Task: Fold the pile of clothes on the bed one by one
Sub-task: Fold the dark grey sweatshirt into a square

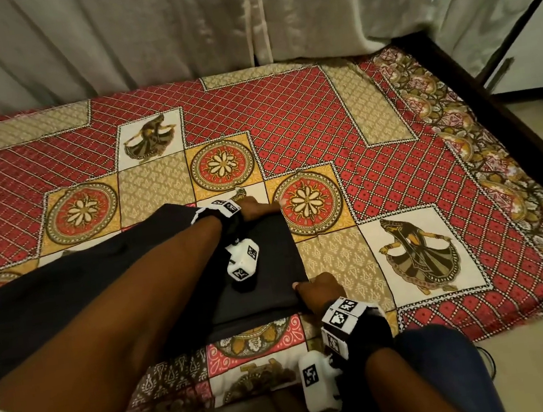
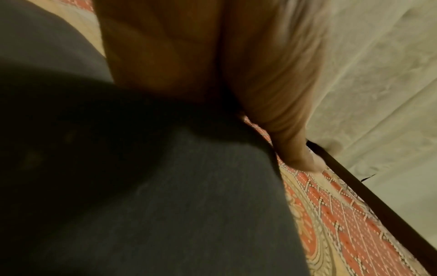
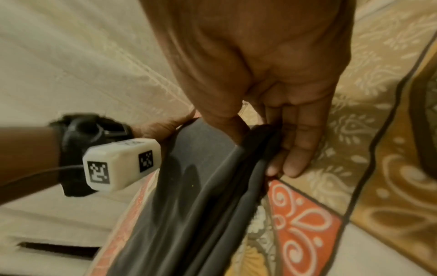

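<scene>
Garment (image 1: 265, 275), mid-fold on bed (image 1: 374, 130): right hand (image 1: 319, 291) pinches its corner, left hand (image 1: 256, 207) grips far corner; next, align edges.

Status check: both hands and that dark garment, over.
Left hand holds dark garment at far corner. Right hand pinches near corner, thumb on top. Garment lies flat on bedspread, nothing in the way.

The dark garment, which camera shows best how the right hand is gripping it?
The right wrist view: the right hand pinches the dark garment at its layered edge. The head view shows both hands at its corners from above. The left wrist view shows only cloth and the left hand.
</scene>
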